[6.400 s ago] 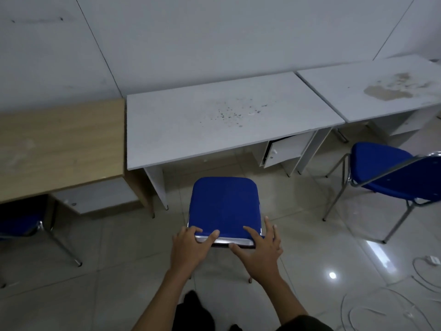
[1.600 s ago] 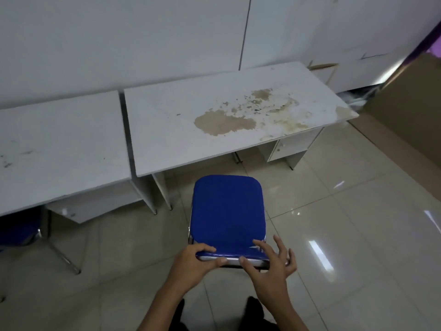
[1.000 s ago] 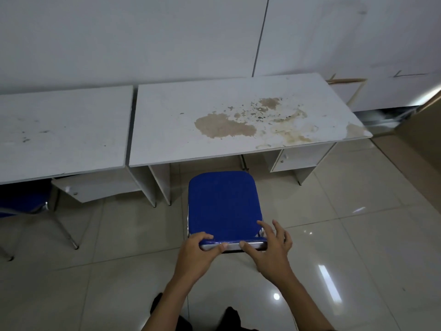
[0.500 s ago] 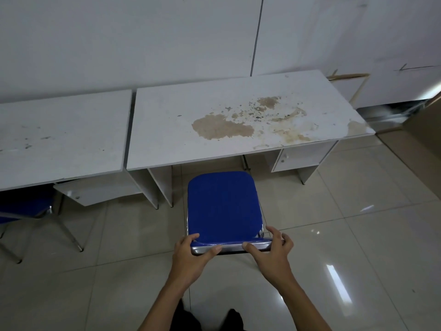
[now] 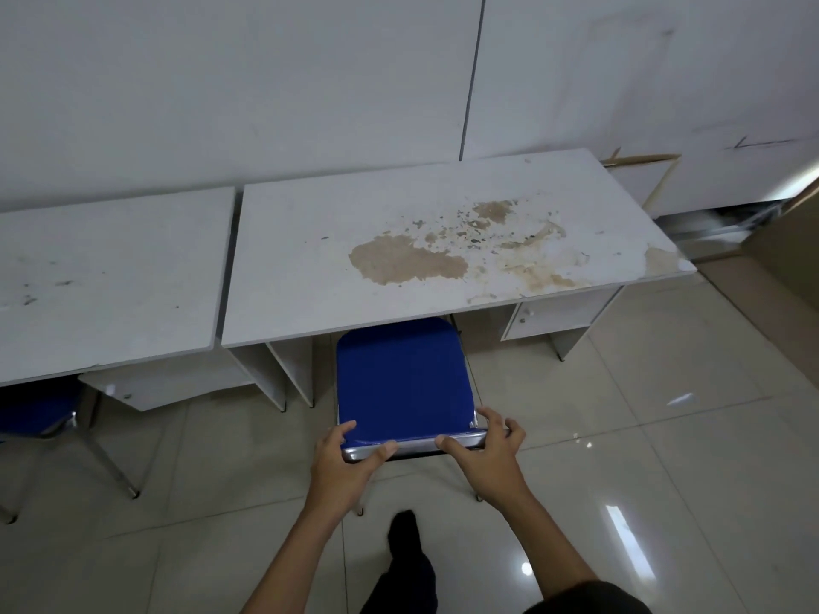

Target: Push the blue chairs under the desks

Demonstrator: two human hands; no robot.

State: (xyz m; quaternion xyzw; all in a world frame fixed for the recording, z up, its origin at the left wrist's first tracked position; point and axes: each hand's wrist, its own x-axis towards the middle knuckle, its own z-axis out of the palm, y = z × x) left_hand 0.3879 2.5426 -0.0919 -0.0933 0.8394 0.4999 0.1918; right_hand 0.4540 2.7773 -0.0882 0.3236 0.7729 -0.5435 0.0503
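Chair sits ahead of our fingers, its far edge under the stained desk; our left hand and right hand curl over its metal backrest rail.

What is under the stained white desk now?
Only the front edge of the blue chair is under the stained desk, beside a small cabinet. The desktop covers the space deeper under it.

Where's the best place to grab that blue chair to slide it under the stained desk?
Grip the blue chair by the metal top rail of its backrest, from behind, one hand near each end, as the left hand and right hand do now. The rail faces the person, and the stained desk lies straight ahead.
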